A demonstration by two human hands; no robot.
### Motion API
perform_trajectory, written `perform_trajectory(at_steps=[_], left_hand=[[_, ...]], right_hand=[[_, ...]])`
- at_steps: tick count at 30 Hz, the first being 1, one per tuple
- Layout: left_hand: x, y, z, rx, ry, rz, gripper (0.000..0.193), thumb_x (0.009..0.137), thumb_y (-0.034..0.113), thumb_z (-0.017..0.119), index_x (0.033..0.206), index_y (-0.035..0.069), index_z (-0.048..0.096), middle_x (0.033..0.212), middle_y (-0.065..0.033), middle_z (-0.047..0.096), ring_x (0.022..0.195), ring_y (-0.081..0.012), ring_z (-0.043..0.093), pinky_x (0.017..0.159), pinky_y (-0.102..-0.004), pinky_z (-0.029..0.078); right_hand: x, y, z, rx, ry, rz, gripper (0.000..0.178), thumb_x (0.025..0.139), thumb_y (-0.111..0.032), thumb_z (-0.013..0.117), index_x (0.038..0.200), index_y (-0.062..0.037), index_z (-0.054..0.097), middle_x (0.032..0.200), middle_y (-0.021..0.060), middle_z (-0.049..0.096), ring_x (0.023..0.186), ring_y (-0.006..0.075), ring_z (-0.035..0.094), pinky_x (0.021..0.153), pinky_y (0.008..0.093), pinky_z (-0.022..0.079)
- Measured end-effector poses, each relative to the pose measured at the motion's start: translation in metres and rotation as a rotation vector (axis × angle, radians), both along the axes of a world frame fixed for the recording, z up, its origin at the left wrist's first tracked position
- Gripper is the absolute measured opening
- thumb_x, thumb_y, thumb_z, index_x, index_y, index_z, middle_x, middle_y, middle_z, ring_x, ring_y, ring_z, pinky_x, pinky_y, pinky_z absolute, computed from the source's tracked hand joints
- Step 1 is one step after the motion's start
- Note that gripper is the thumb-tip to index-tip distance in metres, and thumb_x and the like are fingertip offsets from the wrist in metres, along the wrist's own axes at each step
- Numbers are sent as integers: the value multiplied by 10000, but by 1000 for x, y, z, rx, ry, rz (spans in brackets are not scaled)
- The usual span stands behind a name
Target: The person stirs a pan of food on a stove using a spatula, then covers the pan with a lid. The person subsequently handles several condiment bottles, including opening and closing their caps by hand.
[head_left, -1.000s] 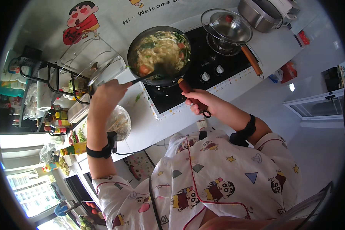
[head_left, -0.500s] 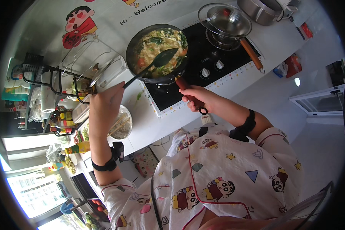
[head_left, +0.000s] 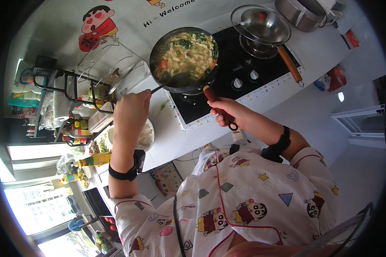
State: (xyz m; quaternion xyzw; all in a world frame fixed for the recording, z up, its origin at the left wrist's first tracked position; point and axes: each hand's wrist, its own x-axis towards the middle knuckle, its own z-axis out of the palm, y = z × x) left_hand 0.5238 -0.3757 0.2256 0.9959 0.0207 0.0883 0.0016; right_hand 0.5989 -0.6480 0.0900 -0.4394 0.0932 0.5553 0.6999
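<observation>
A dark frying pan (head_left: 153, 64) stands on the left burner, filled with a soupy mix of egg, leafy greens and orange-red pieces (head_left: 188, 53). My right hand (head_left: 224, 112) is wrapped round the pan's red-brown wooden handle (head_left: 209, 94). In my left hand (head_left: 133, 109) is a black spatula (head_left: 179, 80); its blade dips into the food at the pan's near left side. Beneath my left forearm a white bowl (head_left: 148, 136) with pale floury contents is partly hidden.
On the right burner sits a steel pan with a glass lid (head_left: 261, 25), its wooden handle (head_left: 290, 66) sticking out toward me. A lid rack (head_left: 111, 64) and a black shelf with bottles (head_left: 79, 126) stand left. A steel pot (head_left: 302, 15) is at the back right.
The spatula blade has dropped from above the food into the pan's near side. My left hand has turned and lowered slightly. My right hand keeps its grip on the handle.
</observation>
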Motion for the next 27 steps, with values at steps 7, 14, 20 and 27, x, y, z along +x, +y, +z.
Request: perform_trajectory(at_steps=[7, 14, 20, 27], left_hand=[[-9, -5, 22, -49, -158, 89, 140, 934, 220, 605, 920, 93, 659, 698, -190, 633, 670, -398, 649, 571, -473, 517], [44, 18, -45, 163, -47, 245, 150, 927, 165, 525, 829, 88, 607, 742, -200, 675, 714, -432, 678, 616, -507, 560], [92, 19, -86, 36, -118, 204, 157, 974, 205, 507, 931, 86, 601, 779, -207, 684, 723, -425, 677, 631, -501, 562], [110, 3, -106, -121, -114, -74, 167, 925, 200, 601, 1069, 124, 638, 854, -182, 682, 810, -391, 665, 669, -503, 530]], right_hand=[[6, -4, -9, 6, 6, 20, 224, 952, -259, 636, 998, -158, 442, 753, -23, 512, 528, 53, 461, 434, 212, 383], [-1, 0, 7, -21, 15, -37, 241, 945, -266, 649, 1021, -161, 446, 757, -25, 512, 526, 51, 458, 426, 208, 378], [0, -1, 6, -2, 31, -22, 211, 957, -243, 623, 1067, -162, 462, 797, -15, 516, 538, 59, 457, 440, 217, 385], [4, 0, -10, -15, 57, 35, 221, 959, -261, 632, 1055, -164, 459, 784, -18, 517, 533, 58, 445, 436, 215, 375]])
